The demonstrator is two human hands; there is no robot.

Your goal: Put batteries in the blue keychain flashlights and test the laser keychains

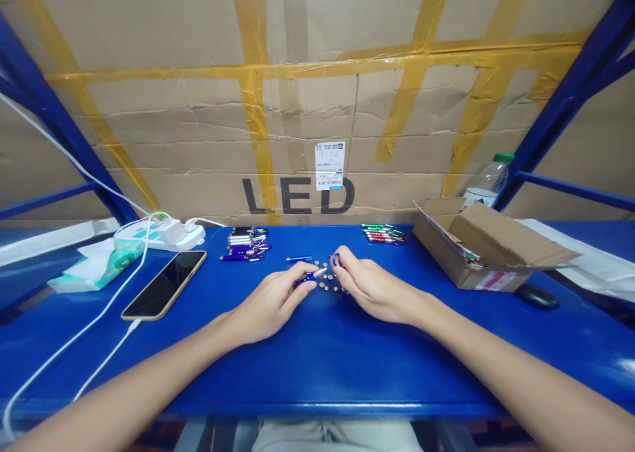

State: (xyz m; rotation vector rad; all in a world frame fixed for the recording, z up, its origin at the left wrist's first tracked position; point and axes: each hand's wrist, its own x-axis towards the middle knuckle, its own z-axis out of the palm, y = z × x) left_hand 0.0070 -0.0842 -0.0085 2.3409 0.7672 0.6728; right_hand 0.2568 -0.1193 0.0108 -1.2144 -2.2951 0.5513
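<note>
Between the thumb and fingers of my left hand (270, 303) is the blue barrel of a mini flashlight (306, 278), its silvery end facing right. My right hand (377, 286) pinches a small blue piece (336, 259) just up and to the right of that barrel; the fingers partly cover it. Small round silver button cells (322, 284) lie scattered on the blue table (317, 366) between and beneath my hands. Just beyond my left fingertips rests another blue tube (299, 259).
Mini flashlights with clips lie in a left row (245, 243) of black, silver and purple, and a right row (383, 233) of green and red. An open cardboard box (471, 247), mouse (538, 296), bottle (487, 180), phone (166, 285), tissue pack (96, 267) and power strip (173, 239) surround them.
</note>
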